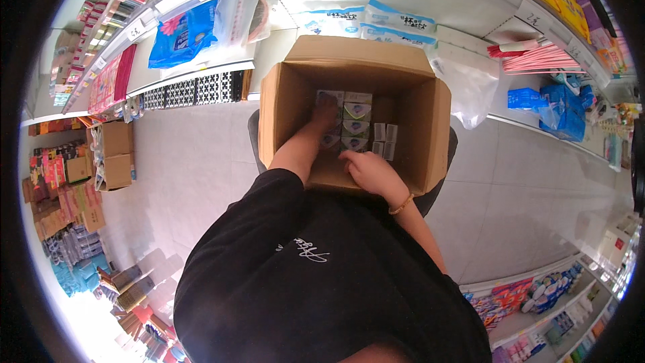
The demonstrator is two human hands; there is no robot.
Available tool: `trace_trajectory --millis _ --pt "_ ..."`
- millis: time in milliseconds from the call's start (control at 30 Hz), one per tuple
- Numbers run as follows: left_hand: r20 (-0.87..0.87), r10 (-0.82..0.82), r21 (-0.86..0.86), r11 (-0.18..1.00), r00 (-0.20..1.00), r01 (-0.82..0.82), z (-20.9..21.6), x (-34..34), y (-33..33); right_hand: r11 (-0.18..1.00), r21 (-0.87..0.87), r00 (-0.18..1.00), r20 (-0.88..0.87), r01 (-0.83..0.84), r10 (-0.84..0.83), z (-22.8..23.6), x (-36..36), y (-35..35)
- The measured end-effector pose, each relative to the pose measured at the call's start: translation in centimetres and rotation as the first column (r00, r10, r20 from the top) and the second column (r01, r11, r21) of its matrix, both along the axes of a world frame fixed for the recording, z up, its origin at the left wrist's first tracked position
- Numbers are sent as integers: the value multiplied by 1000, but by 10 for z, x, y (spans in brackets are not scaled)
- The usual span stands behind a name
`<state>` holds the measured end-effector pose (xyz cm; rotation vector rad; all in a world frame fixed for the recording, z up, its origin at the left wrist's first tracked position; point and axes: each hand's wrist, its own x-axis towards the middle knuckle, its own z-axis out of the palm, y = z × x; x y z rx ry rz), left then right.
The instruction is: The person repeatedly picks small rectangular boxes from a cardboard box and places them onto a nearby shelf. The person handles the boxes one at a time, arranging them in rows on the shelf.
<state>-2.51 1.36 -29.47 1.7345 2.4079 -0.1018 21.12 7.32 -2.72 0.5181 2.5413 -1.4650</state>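
An open brown cardboard box (285,111) stands in front of me with its flaps folded outward. Small white-and-green cartons (356,127) sit in columns inside it, and smaller white packs (384,141) stand to their right. Deep in the box, my left hand (325,113) rests with extended fingers on the left column; shadow blurs its fingertips. My right hand (373,172) is at the near inner side, fingers curled by the near end of the middle column. Whatever lies within those fingers is hidden.
A dark seat-like support (451,151) shows beneath the box. Beyond it, a white shelf carries blue-and-white packets (396,23), a blue bag (181,33) and a clear plastic bag (470,81). Stacked goods and cartons (111,154) stand at left; stocked shelves (537,316) lie at lower right.
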Motion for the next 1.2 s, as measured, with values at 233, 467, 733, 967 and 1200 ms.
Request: trace_trajectory --millis 233,467,733,967,1200 --pt "250 94 -439 898 964 26 28 6 15 999 -45 999 37 -7 8 -5 -1 6" --pt "426 237 -541 840 873 36 -37 28 -25 1000 -13 999 39 -13 13 -6 2 -3" --pt "408 -17 -495 836 913 237 -81 18 -38 1000 -3 1000 3 -11 11 -13 7 -3" --pt "410 166 -525 847 897 83 -19 25 -21 1000 -5 995 97 -9 10 -2 6 -4" --pt "172 -249 -731 617 953 293 85 60 45 984 145 967 219 99 -130 15 2 0"
